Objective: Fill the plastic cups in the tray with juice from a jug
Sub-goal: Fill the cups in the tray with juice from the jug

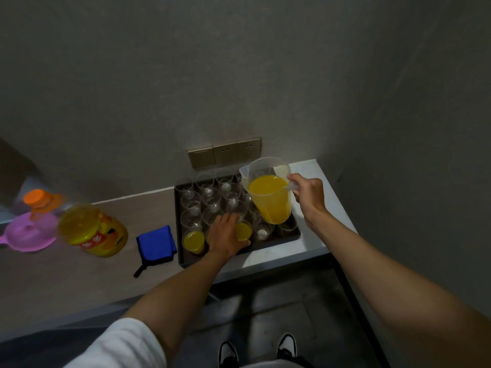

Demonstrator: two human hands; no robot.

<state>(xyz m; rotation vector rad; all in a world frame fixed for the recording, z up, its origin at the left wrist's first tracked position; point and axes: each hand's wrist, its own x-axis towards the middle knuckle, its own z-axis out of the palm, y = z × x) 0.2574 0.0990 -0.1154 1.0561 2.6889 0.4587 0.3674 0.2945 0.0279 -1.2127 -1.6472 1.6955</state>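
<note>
Plastic cups (212, 200) standing in the dark tray (183, 258) on the counter, left hand (225, 235) apparently gripping a filled front cup (243, 231), right hand (309, 193) holding the juice jug (269, 197) aloft behind.

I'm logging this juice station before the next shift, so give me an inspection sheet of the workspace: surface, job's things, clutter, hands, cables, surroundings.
Surface: counter, pale on the right part, brownish on the left.
Job's things: dark tray of clear plastic cups; front-row cup and cup hold juice, the rear cups look empty. Jug, partly full of juice, held upright above the tray's right side.
Clutter: juice bottle, blue cloth, pink lid-like item, all left of the tray.
Hands: left hand rests among the front cups, touching a filled one; right hand grips the jug's handle.
Cables: nothing seen.
Surroundings: grey wall, wall sockets behind the tray, dark floor below.
</note>
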